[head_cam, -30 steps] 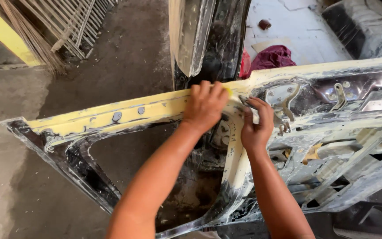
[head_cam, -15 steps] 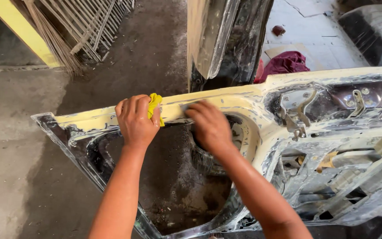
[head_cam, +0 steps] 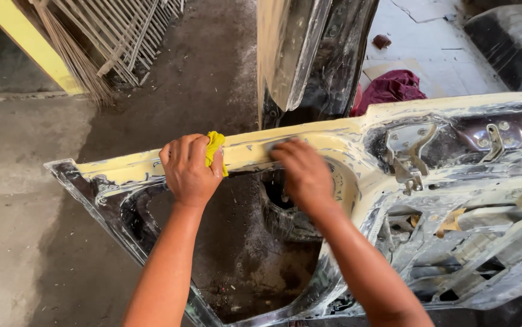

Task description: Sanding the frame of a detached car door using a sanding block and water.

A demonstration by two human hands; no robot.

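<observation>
The left hand (head_cam: 189, 169) is closed around a folded yellow cloth (head_cam: 215, 150), pinching it against the pale yellow top edge of a stripped car door panel (head_cam: 333, 142) that lies flat, inside face up, across the lower half of the view above a dirty concrete floor (head_cam: 25, 200). The right hand (head_cam: 302, 174) lies just beside it on the same edge, fingers bent and pressed down onto what looks like a small dark pad; it is blurred, so I cannot tell exactly what it grips. Rubbing this edge well seems to call for steady, even pressure along the strip rather than across it, with the cloth-holding hand bracing the panel so it does not rock, and for short overlapping strokes that keep the fingertips off the sharp cut-outs below. The panel looks well worn down: its yellow band is streaked with grey and white smears, the darker metal around the 2 large openings is shiny and scuffed, and a bare metal hinge bracket (head_cam: 407, 154) stands near the right. Beyond the panel an upright glossy dark body part (head_cam: 309, 54) rises, with a crumpled maroon rag (head_cam: 394, 88) on the floor behind it.
</observation>
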